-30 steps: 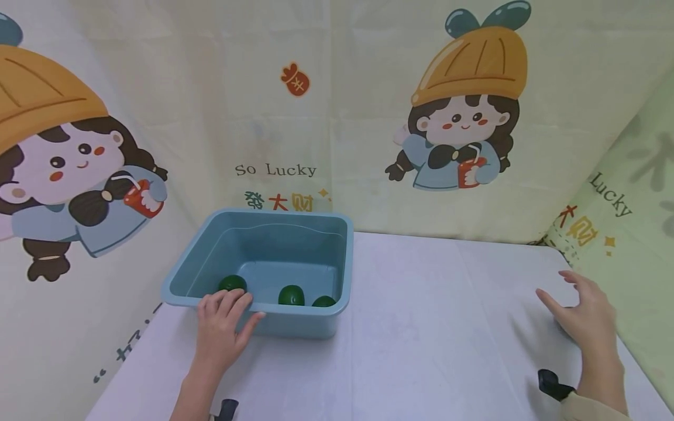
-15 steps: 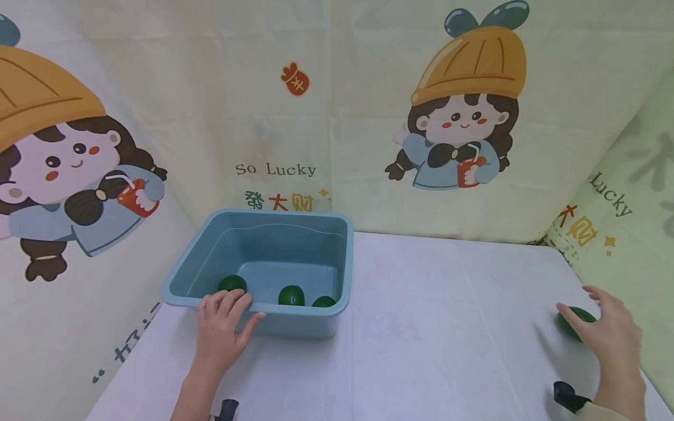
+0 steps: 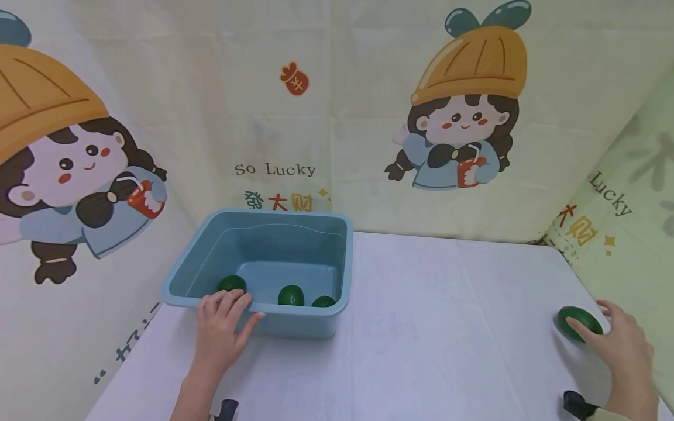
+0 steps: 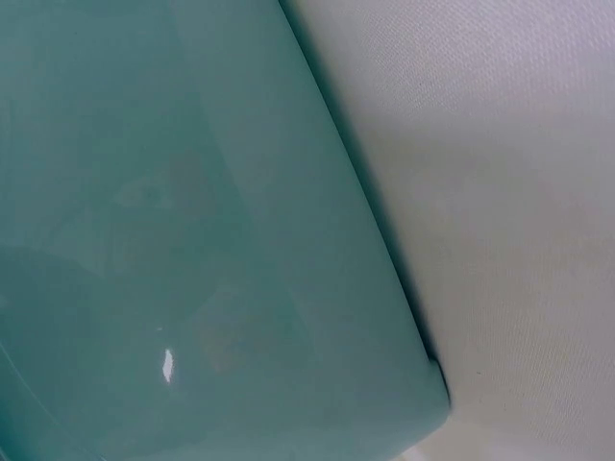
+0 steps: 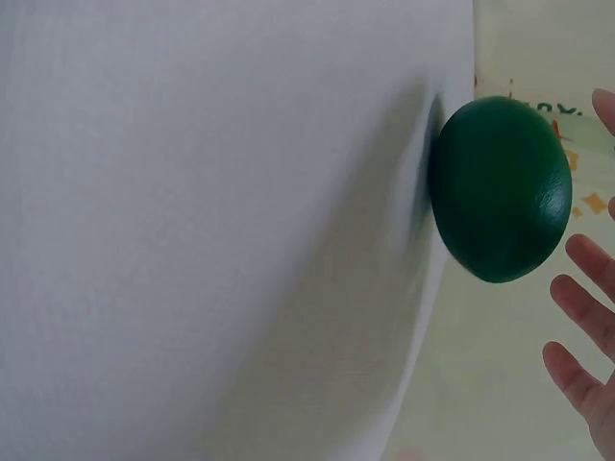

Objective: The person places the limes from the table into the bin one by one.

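Observation:
A smooth, dark green oval thing (image 3: pixel 581 313), shaped like an avocado, lies near the table's right edge. My right hand (image 3: pixel 626 351) is around its right side with thumb and fingers spread. The right wrist view shows a gap between my fingers (image 5: pixel 586 298) and the green oval (image 5: pixel 500 192). At the left, my left hand (image 3: pixel 221 330) holds the front rim of a blue plastic tub (image 3: pixel 295 324), fingers bent over it and thumb outside. Inside the tub are three similar green ovals (image 3: pixel 291 296), partly hidden by the rim and my fingers. Only the tub's wall (image 4: pixel 192 192) fills the left wrist view.
White cloth covers the table (image 3: pixel 421 327). A cartoon-printed curtain (image 3: pixel 363 117) hangs behind it, and more printed cloth (image 3: pixel 632 245) hangs along the right side. Both wrists carry black straps (image 3: pixel 579 403).
My right hand has moved right and toward me, uncovering the green oval that was hidden behind it. The left hand and the tub have stayed in place.

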A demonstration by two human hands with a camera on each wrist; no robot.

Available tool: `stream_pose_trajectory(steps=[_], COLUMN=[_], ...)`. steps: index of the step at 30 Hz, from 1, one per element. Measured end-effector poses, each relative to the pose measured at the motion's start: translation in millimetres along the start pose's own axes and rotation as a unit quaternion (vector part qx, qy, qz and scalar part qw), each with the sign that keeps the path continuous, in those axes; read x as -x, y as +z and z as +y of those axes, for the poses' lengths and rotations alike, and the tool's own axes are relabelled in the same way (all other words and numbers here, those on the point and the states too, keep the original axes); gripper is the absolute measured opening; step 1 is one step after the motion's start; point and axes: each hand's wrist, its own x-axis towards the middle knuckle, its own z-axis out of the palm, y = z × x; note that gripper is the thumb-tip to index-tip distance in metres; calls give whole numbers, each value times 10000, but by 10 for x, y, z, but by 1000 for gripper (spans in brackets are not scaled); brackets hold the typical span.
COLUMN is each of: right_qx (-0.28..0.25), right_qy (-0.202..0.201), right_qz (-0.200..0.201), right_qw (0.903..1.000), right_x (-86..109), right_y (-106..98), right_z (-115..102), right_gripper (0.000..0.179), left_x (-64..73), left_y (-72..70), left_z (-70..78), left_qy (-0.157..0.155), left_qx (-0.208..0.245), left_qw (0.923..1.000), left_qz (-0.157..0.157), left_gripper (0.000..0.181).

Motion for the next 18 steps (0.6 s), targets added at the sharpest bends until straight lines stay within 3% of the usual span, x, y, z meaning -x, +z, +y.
stream_pose_trajectory(steps=[9, 18], right_qx=[-194, -340], right_qy=[57, 666], right_qz=[-283, -579], right_qw=[9994, 9955], right_x=[-29, -63], right_y=[67, 137], right_z=[136, 222], right_gripper=[97, 99], left_x=[-8, -13], left_y=[7, 11], left_z=[-6, -5], left_qy=[8, 6], left_qx=[38, 15], left_qw=[9998, 9998], left_qz=[194, 187], left_gripper=[50, 51])
